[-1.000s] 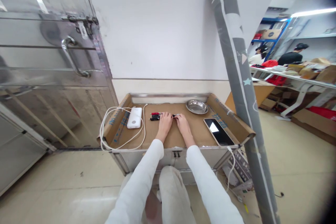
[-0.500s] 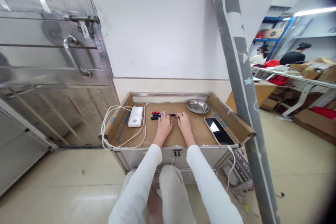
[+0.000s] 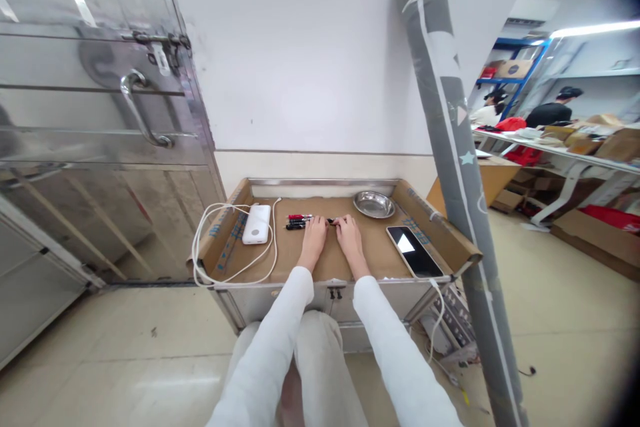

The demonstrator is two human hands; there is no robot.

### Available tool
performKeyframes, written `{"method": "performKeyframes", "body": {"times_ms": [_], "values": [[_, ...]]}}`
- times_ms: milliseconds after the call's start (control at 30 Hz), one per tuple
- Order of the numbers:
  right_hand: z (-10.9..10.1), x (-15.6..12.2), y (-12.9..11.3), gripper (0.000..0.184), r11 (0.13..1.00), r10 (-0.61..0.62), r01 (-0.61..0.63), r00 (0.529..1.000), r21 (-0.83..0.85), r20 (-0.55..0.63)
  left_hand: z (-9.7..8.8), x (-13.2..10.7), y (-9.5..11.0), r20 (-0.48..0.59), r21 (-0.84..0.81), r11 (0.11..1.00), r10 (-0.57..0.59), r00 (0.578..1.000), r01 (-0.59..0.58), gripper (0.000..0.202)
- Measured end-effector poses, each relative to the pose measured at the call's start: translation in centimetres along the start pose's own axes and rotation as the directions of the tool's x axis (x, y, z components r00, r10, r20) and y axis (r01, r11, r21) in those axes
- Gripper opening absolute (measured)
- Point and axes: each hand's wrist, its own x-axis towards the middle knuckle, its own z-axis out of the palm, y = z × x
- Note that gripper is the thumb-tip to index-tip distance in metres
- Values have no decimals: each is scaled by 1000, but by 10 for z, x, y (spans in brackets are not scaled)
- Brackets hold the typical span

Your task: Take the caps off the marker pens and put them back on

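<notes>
On the brown cardboard-lined top (image 3: 290, 260), both hands meet over a dark pen (image 3: 331, 221) lying roughly crosswise. My left hand (image 3: 315, 240) has its fingertips closed at the pen's left end. My right hand (image 3: 349, 239) pinches its right end, and the fingers hide most of the pen. Just left of my left hand lie several pens (image 3: 296, 222), one red and the others black, side by side. Behind and right of my right hand stands a shallow round metal dish (image 3: 374, 205).
A white power bank (image 3: 257, 224) with a looped white cable (image 3: 200, 247) sits at the left. A phone (image 3: 414, 252) lies at the right, a cable at its near end. A tall grey roll (image 3: 450, 120) leans beside the cart. Two people work in the background right.
My left hand has shifted slightly right, closer to my right hand, so less of the dark pen shows between them. The view has turned a little.
</notes>
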Motion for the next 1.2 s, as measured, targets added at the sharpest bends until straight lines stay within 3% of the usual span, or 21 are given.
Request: {"method": "performKeyframes", "body": {"times_ms": [167,567,800,967,1067,1200], "values": [[-2,0,-3,22,998,20,-20,1000,-58,-14,0,3,2,-13,51,998,-23,1000,24,14],[-7,-2,-8,26,982,108,-91,990,-167,96,1,9,5,-14,219,972,-90,996,91,21],[-6,-1,-8,26,981,126,-107,986,-161,111,4,8,3,-16,189,980,-58,998,60,26],[-8,0,-9,27,984,118,-97,984,-151,136,-3,2,6,-24,130,989,-68,997,71,25],[-9,-1,-10,28,984,118,-98,984,-145,133,-9,-4,7,-97,150,974,-159,982,172,27],[-9,-3,-11,31,987,104,-85,985,-133,138,-14,-13,5,-222,190,901,-348,911,390,29]]}}
